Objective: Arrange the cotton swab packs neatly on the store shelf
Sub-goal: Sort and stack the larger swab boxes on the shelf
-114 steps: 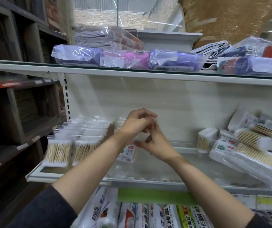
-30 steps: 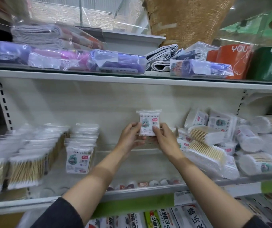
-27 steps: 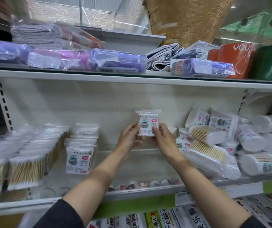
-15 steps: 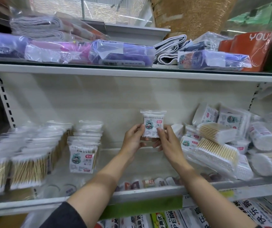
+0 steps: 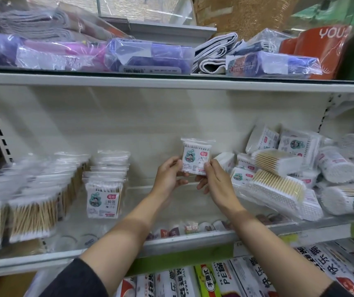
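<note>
A small clear cotton swab pack (image 5: 196,156) with a white label is held upright in the air in front of the shelf's back wall. My left hand (image 5: 169,175) pinches its lower left side and my right hand (image 5: 213,179) its lower right side. Below lies the glass shelf (image 5: 184,211), bare in the middle. To the left, upright packs stand in tidy rows, the nearest a labelled pack (image 5: 104,195), with wooden-stick packs (image 5: 30,215) further left. On the right lies a jumbled heap of packs (image 5: 278,185).
The upper shelf (image 5: 171,81) carries wrapped purple and pink cloth packs and folded towels, with orange packaging at the far right. Under the swab shelf's front rail (image 5: 171,243), plastic wrap boxes (image 5: 225,279) stand in a row.
Earlier my hands were together with no pack visible in them. Over the last second both hands hold the pack upright and have barely shifted; the camera has moved slightly.
</note>
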### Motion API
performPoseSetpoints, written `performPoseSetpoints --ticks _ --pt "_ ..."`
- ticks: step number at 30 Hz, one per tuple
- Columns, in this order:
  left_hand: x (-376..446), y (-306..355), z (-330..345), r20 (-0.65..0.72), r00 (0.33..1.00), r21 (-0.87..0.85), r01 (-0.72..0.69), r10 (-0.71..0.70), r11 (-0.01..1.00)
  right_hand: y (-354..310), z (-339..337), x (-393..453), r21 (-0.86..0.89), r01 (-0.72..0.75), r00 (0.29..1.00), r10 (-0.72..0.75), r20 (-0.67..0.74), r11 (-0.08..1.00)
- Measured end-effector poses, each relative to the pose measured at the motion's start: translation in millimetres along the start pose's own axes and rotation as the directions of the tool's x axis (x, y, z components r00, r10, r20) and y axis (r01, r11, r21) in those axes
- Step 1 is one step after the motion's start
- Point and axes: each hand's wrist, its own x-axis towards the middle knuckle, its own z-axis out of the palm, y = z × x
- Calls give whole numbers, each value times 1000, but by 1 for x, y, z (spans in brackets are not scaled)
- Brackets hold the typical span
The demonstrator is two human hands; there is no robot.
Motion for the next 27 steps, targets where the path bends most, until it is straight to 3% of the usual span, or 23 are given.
performPoseSetpoints --ticks 15,23,27 --pt "0 -3 -2 -8 1000 112 1 0 994 -1 -1 -3 -51 49 999 -50 -18 997" --pt "0 -6 -5 -131 990 235 -27 59 972 -3 -2 -3 -178 67 994 -80 -68 982" --pt "-5 -2 0 -47 995 185 -77 87 980 -6 -2 -6 -200 125 991 -131 -16 972"
